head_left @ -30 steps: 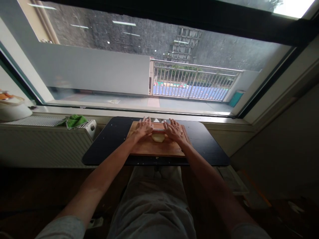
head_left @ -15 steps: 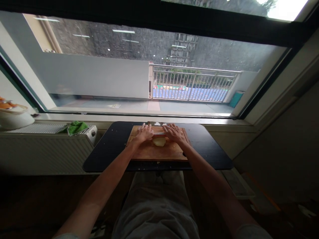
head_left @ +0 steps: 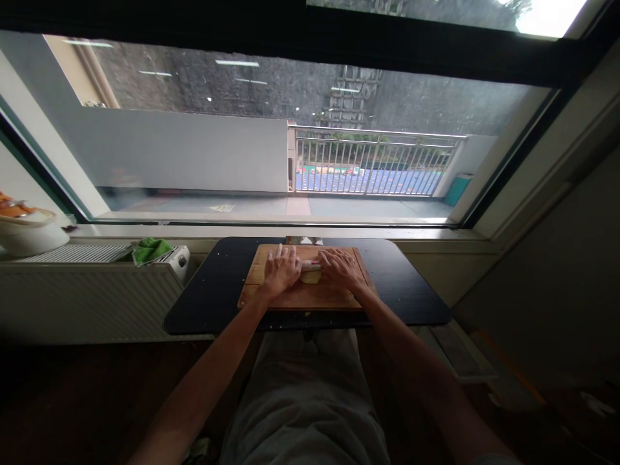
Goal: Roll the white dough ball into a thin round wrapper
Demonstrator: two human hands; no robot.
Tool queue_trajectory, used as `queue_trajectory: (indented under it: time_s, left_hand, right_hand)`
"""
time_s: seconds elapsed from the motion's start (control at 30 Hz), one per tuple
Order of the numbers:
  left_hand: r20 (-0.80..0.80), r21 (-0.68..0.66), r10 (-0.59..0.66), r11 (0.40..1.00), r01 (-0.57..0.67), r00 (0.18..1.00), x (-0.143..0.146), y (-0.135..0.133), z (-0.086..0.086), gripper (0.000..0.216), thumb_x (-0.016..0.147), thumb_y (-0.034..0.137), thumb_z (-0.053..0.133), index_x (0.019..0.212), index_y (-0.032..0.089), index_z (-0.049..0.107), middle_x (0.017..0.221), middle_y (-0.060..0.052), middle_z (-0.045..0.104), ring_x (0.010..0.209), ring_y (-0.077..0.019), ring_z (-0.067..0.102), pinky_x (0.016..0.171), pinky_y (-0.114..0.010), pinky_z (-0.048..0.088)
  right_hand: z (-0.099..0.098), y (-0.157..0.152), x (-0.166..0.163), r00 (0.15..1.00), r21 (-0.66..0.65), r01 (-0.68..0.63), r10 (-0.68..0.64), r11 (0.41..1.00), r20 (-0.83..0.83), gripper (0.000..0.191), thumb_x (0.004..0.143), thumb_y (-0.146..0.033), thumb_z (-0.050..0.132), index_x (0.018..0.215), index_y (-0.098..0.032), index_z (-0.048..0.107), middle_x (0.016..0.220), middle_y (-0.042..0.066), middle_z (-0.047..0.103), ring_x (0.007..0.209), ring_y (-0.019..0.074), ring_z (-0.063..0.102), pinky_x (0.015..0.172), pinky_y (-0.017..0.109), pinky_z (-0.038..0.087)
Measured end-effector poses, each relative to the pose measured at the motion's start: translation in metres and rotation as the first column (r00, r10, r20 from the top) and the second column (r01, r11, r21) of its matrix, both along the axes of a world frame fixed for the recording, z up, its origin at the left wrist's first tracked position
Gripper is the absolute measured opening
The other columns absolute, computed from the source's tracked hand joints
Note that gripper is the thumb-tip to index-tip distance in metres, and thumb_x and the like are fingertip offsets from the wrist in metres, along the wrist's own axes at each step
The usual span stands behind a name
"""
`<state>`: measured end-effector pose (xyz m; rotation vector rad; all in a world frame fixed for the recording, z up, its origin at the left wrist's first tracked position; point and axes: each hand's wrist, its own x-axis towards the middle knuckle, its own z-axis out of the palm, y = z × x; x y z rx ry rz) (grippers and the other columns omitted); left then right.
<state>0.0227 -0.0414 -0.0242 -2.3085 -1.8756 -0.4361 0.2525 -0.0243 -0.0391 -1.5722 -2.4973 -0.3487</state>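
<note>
My left hand and my right hand lie palm down over the two ends of a pale rolling pin with red markings. The fingers of both hands point forward, stretched out and somewhat apart, rather than wrapped round it. Between the hands, the pin's middle shows at the far edge of a flat, pale yellow piece of dough. How far the pin reaches under each palm is hidden. Beneath them is a wooden cutting board, set on a small black table.
A window sill runs behind the table. To the left, a white radiator carries a green cloth; a white container with orange things stands farther left. A whitish patch shows at the board's far edge.
Both hands have come back a little toward me with the rolling pin, which now sits closer over the dough. My left fingers stretch out straighter than before.
</note>
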Motion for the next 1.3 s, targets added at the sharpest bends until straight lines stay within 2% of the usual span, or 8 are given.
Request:
queue_trajectory:
  time_s: [0.2, 0.4, 0.63, 0.83, 1.0, 1.13, 1.3]
  left_hand:
    - [0.000, -0.019, -0.028, 0.999, 0.028, 1.000, 0.003, -0.013, 0.005, 0.061, 0.114, 0.040, 0.032, 0.165, 0.015, 0.055, 0.161, -0.020, 0.063, 0.159, -0.0374, 0.049, 0.128, -0.054, 0.043]
    - [0.026, 0.007, -0.057, 0.998, 0.057, 0.998, 0.002, -0.016, 0.002, 0.059, 0.114, 0.038, 0.036, 0.167, 0.020, 0.053, 0.155, -0.017, 0.069, 0.155, -0.0355, 0.054, 0.126, -0.052, 0.045]
    - [0.097, 0.045, -0.087, 0.996, 0.083, 0.992, -0.001, -0.019, -0.005, 0.054, 0.113, 0.035, 0.040, 0.158, 0.016, 0.064, 0.151, -0.016, 0.072, 0.147, -0.0332, 0.063, 0.124, -0.049, 0.048]
    - [0.149, 0.111, -0.130, 0.987, 0.115, 0.980, -0.007, -0.018, -0.021, 0.051, 0.113, 0.034, 0.040, 0.152, 0.017, 0.068, 0.151, -0.015, 0.073, 0.151, -0.0325, 0.060, 0.132, -0.050, 0.041]
    - [0.166, 0.079, -0.134, 0.989, 0.122, 0.977, -0.013, -0.007, -0.032, 0.052, 0.112, 0.034, 0.040, 0.154, 0.015, 0.066, 0.155, -0.015, 0.070, 0.155, -0.0314, 0.056, 0.137, -0.052, 0.034]
    - [0.160, 0.039, -0.146, 0.989, 0.141, 0.976, -0.015, 0.001, -0.032, 0.055, 0.112, 0.032, 0.039, 0.157, 0.013, 0.063, 0.158, -0.017, 0.068, 0.156, -0.0314, 0.055, 0.138, -0.054, 0.031]
    - [0.162, 0.018, -0.156, 0.988, 0.155, 0.974, -0.014, 0.002, -0.025, 0.055, 0.112, 0.033, 0.039, 0.156, 0.012, 0.064, 0.154, -0.017, 0.070, 0.154, -0.0319, 0.058, 0.136, -0.052, 0.034]
  right_hand:
    - [0.001, -0.019, -0.001, 0.991, -0.014, 0.112, -0.113, 0.994, -0.070, 0.055, 0.114, -0.022, 0.039, 0.168, -0.027, 0.051, 0.169, 0.008, 0.058, 0.159, 0.0243, 0.051, 0.131, 0.046, 0.042]
    - [0.010, -0.034, -0.007, 0.994, 0.014, 0.078, -0.077, 0.997, -0.073, 0.051, 0.114, -0.022, 0.036, 0.159, -0.019, 0.061, 0.160, 0.015, 0.066, 0.151, 0.0254, 0.060, 0.128, 0.043, 0.044]
    - [0.007, -0.047, -0.011, 0.984, 0.083, 0.099, -0.086, 0.992, -0.154, 0.047, 0.118, -0.029, 0.034, 0.142, -0.018, 0.072, 0.150, 0.013, 0.074, 0.143, 0.0290, 0.064, 0.127, 0.047, 0.042]
    - [-0.002, -0.054, -0.016, 0.968, 0.152, 0.149, -0.112, 0.977, -0.226, 0.052, 0.118, -0.034, 0.035, 0.149, -0.012, 0.070, 0.151, 0.020, 0.072, 0.148, 0.0329, 0.061, 0.131, 0.054, 0.034]
    - [-0.002, -0.069, -0.027, 0.963, 0.207, 0.182, -0.131, 0.961, -0.235, 0.053, 0.118, -0.035, 0.036, 0.149, -0.009, 0.069, 0.151, 0.021, 0.071, 0.146, 0.0346, 0.062, 0.131, 0.053, 0.033]
    - [0.001, -0.080, -0.033, 0.967, 0.198, 0.170, -0.125, 0.965, -0.221, 0.052, 0.117, -0.033, 0.037, 0.153, -0.010, 0.066, 0.148, 0.022, 0.073, 0.143, 0.0334, 0.063, 0.130, 0.053, 0.033]
    - [0.003, -0.077, -0.031, 0.970, 0.168, 0.172, -0.137, 0.971, -0.199, 0.050, 0.117, -0.033, 0.037, 0.150, -0.010, 0.068, 0.142, 0.022, 0.076, 0.138, 0.0323, 0.066, 0.128, 0.051, 0.035]
